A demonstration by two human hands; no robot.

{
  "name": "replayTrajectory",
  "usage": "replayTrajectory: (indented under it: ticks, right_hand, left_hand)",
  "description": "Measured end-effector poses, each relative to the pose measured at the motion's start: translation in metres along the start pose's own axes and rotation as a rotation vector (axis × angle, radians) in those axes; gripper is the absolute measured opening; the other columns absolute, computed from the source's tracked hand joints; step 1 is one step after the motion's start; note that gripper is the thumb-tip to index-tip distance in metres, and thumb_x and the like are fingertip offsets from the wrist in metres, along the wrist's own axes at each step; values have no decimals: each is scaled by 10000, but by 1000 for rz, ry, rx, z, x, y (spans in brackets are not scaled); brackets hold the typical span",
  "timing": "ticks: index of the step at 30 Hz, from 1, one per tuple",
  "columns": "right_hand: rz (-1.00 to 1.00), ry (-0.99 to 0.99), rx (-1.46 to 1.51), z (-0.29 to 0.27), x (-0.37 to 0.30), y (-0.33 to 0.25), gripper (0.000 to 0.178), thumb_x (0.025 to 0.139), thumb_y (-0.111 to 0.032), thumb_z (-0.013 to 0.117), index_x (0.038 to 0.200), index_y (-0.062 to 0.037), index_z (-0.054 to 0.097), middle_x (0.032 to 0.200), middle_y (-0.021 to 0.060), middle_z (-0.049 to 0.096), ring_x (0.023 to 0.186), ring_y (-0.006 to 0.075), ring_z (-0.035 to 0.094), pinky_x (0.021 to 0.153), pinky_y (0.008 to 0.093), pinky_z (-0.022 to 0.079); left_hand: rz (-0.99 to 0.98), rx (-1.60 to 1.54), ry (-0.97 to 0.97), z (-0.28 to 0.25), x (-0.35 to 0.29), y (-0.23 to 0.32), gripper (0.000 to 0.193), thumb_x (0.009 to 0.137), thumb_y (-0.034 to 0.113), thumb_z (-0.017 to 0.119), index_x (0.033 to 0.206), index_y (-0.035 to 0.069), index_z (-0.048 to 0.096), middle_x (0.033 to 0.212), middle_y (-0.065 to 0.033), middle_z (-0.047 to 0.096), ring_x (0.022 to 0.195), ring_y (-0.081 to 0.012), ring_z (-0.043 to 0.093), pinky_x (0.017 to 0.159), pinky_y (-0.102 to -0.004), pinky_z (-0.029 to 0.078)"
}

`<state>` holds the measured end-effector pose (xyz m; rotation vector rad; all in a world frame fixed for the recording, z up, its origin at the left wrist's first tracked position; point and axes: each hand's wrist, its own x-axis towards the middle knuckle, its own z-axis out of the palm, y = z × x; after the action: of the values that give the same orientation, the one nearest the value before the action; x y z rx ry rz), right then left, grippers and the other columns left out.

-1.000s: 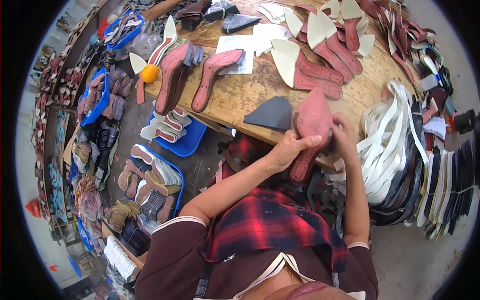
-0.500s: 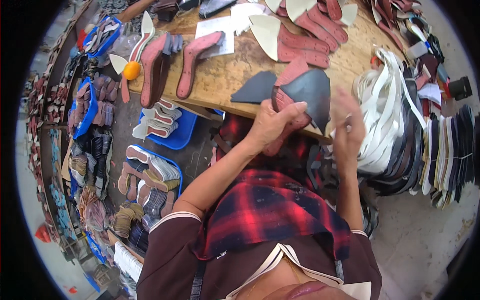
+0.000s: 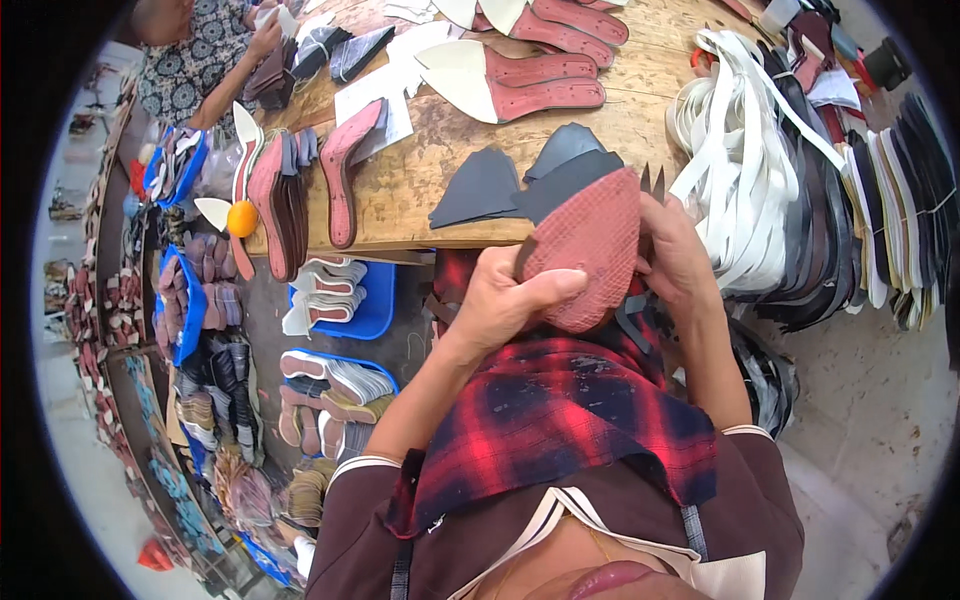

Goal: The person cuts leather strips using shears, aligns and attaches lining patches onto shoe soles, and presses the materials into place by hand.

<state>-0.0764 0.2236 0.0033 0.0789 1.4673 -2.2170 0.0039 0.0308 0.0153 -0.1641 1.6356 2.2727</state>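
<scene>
A red, textured shoe insole (image 3: 590,250) is in my left hand (image 3: 510,298), broad part uppermost, thumb pressed on its face and fingers underneath. It is held over my lap at the table's front edge. My right hand (image 3: 682,248) is closed at the insole's right edge. Two dark pointed blades, which look like scissors (image 3: 657,184), stick up from it; their handles are hidden. A dark grey sheet piece (image 3: 565,186) shows behind the insole; whether it is attached I cannot tell. More dark grey pieces (image 3: 478,186) lie on the table beyond.
Red insoles (image 3: 545,95), some with cream tips, lie on the wooden table (image 3: 400,215). White strips (image 3: 735,150) hang at the right edge. An orange (image 3: 241,218) rests among insoles at left. Blue bins (image 3: 365,300) stand below. Another person (image 3: 205,60) works at far left.
My left hand has drawn the insole nearer and turned it. My right hand, blurred and apart before, is now at its right edge with the blades showing. The view has shifted, revealing the other person.
</scene>
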Motion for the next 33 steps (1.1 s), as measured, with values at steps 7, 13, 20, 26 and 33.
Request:
replayTrajectory:
  ticks: [7, 13, 20, 26, 33]
  right_hand:
    - [157, -117, 46, 2, -2, -7, 219, 962, -303, 516, 908, -100, 577, 690, -55, 529, 495, 24, 407, 372, 190, 272]
    - [170, -110, 46, -2, -2, -2, 209, 952, -299, 523, 914, -101, 580, 678, -51, 524, 493, 28, 406, 367, 195, 269]
    - [203, -140, 127, -4, -6, 0, 237, 960, -305, 505, 954, -88, 601, 710, -36, 570, 502, 37, 453, 364, 200, 304]
    - [172, -109, 105, -8, 6, 12, 256, 958, -309, 528, 919, -76, 627, 712, -21, 605, 500, 52, 496, 362, 198, 344]
    - [-32, 52, -413, -2, 21, 44, 328, 946, -334, 566, 805, -41, 604, 710, -72, 513, 650, 20, 413, 579, 215, 364]
  left_hand:
    - [36, -37, 31, -5, 10, -5, 229, 839, 78, 682, 1039, -31, 657, 925, -31, 665, 795, -86, 601, 730, -259, 508]
    - [27, -77, 26, -6, 10, -12, 279, 841, 77, 677, 1092, -36, 628, 951, -50, 657, 815, -103, 607, 734, -271, 513]
    - [-38, -103, 34, -11, 12, -24, 280, 845, 92, 676, 1090, -32, 623, 947, -55, 653, 816, -113, 612, 725, -279, 516]
    - [2, -11, 119, -14, 28, -28, 319, 823, 128, 701, 1078, -46, 621, 956, -65, 652, 835, -131, 616, 772, -285, 517]
    - [2, -156, 93, -22, 29, -35, 446, 822, 168, 707, 1165, -66, 543, 1049, -114, 631, 907, -157, 628, 791, -302, 525]
